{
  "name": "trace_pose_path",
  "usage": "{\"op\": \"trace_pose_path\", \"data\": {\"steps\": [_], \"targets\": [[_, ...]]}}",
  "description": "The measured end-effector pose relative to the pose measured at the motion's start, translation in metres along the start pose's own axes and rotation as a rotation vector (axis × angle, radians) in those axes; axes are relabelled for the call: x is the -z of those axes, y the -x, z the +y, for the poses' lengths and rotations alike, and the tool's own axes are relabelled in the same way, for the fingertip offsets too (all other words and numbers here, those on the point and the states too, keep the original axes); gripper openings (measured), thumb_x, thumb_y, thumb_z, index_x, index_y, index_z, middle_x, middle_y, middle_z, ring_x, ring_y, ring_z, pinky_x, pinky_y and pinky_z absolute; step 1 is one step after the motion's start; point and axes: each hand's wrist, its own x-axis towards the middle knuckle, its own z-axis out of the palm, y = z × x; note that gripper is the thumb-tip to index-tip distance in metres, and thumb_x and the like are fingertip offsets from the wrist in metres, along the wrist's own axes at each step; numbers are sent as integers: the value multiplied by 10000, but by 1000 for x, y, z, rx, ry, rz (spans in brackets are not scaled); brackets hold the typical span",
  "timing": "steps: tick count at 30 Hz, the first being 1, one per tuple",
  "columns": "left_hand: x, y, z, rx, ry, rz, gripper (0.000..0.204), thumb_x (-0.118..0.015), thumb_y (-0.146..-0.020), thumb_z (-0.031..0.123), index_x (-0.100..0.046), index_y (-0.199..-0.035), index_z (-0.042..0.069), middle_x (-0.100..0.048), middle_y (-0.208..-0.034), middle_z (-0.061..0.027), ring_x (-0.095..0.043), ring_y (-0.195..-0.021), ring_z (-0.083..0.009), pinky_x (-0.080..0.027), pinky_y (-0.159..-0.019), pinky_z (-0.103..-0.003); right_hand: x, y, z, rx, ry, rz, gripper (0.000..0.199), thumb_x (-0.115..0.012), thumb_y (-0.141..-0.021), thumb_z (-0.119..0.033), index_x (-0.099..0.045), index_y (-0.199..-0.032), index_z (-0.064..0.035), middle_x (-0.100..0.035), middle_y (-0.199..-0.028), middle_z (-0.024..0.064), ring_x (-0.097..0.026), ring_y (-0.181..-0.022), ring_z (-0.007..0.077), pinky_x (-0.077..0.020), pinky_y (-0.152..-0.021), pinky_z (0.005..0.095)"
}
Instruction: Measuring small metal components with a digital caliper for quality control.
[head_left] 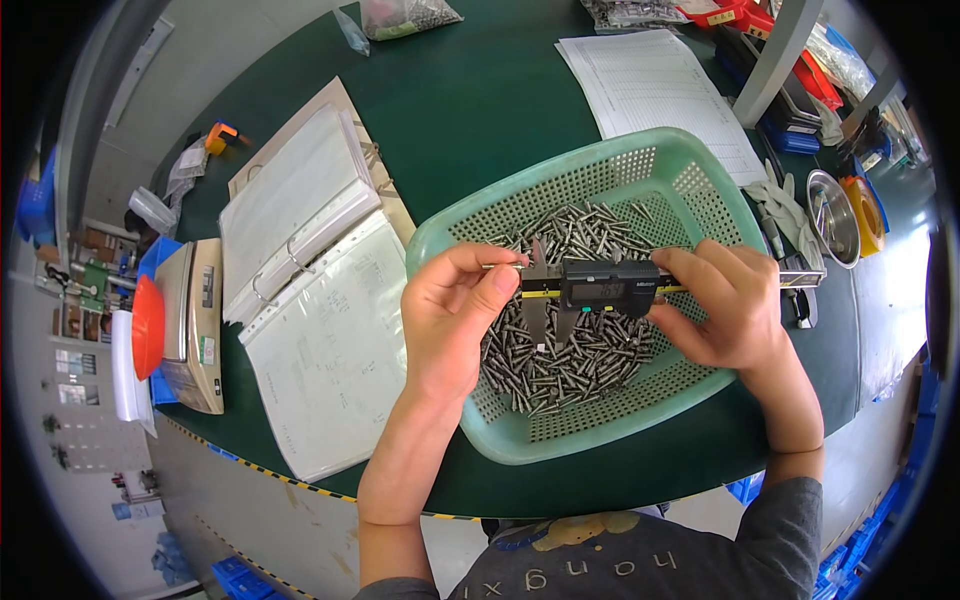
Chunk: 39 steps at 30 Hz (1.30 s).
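A digital caliper (600, 292) is held level over a green perforated basket (690, 180) of metal screws (590, 350). Its display end is gripped by the right hand (725, 305), fingers curled; a screw is pinched at its jaws by the left hand (455, 310). An open binder (310, 290) lies beside on the counter (470, 110).

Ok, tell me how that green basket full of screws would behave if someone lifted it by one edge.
The green perforated basket looks like thin plastic, so it would probably flex. The pile of metal screws likely makes it heavy for its size. Tilted, the loose screws would probably slide toward the low side.
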Motion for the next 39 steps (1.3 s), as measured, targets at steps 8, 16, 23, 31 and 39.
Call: {"op": "trace_pose_path", "data": {"steps": [8, 16, 23, 31, 39], "targets": [[-3, 0, -2, -43, -7, -2, 130, -645, -821, 43, -616, -938, -7, -632, -900, -61, -561, -786, -83, -461, -697, -204, -1, 2, 0, -11, -30, 6, 347, -720, -653, -266, -601, -873, -26, -493, -625, 36, -502, -464, 200, -376, -406, 306], [-3, 0, -2, -57, -22, -8, 130, -650, -819, 45, -614, -931, -12, -625, -879, -55, -554, -761, -78, -454, -686, -197, -3, 4, 1, -16, -43, 16, 348, -735, -637, -278, -606, -847, -32, -482, -606, 32, -477, -437, 196, -364, -398, 301], [-3, 1, -1, -70, -40, -33, 149, -643, -823, 42, -612, -958, -13, -623, -889, -56, -564, -778, -86, -457, -699, -206, -4, 4, 2, -8, -8, 48, 344, -729, -646, -276, -602, -849, -29, -474, -598, 31, -476, -436, 195, -363, -396, 304], [-4, 0, 0, -35, -11, 59, 156, -609, -853, 65, -597, -987, -12, -623, -901, -62, -582, -836, -110, -465, -775, -231, -2, 2, 2, -34, 13, 42, 340, -713, -644, -230, -597, -883, -17, -484, -613, 35, -487, -450, 195, -371, -404, 306], [-5, 0, -1, -47, -24, 64, 144, -599, -860, 67, -589, -981, -9, -614, -902, -56, -578, -844, -110, -462, -769, -227, 0, 1, 1, 5, 13, 11, 368, -722, -655, -249, -608, -916, -16, -485, -616, 30, -490, -460, 191, -374, -413, 301]]}}
